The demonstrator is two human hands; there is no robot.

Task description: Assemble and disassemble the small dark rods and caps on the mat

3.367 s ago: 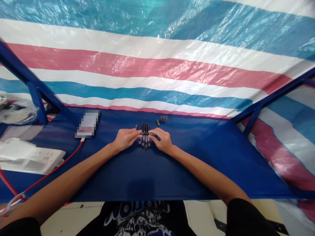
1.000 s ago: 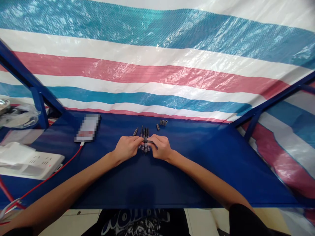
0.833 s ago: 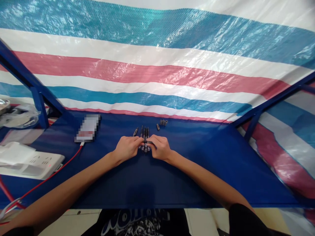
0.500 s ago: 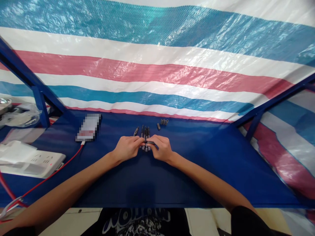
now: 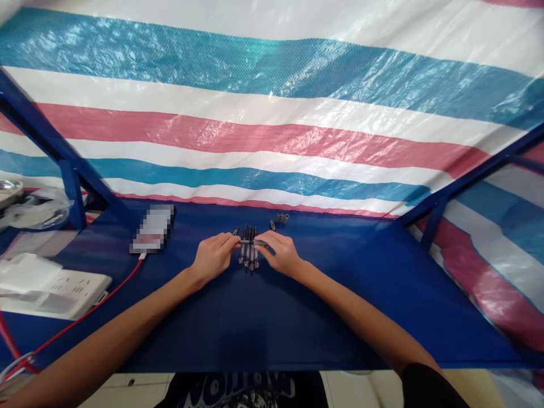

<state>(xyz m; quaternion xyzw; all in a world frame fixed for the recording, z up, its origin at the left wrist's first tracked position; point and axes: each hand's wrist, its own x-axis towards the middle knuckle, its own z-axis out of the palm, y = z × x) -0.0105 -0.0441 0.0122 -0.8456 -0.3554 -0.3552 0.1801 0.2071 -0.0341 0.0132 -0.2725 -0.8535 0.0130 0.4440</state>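
My left hand (image 5: 215,254) pinches one end of a slim dark pen (image 5: 246,242), held level across the table. My right hand (image 5: 280,252) is closed on a thicker grey piece at the pen's other end, which looks like its cap (image 5: 260,243). Whether cap and pen are still joined, I cannot tell. Under the held pen, several dark pens (image 5: 249,260) lie side by side, pointing away from me. Another short dark pen piece (image 5: 235,231) shows just beyond my left fingers, its rest hidden. Beyond my right hand lie several small grey caps (image 5: 282,218).
The blue table (image 5: 238,334) backs onto a striped plastic sheet (image 5: 263,136). At left are a blurred phone (image 5: 153,228) on a red cable (image 5: 114,293) and a white power strip (image 5: 80,289). Blue frame bars (image 5: 463,175) slope at both sides.
My hands have drawn slightly apart, the left one moving left, so a length of the slim pen now shows between them. The view has tilted slightly upward.
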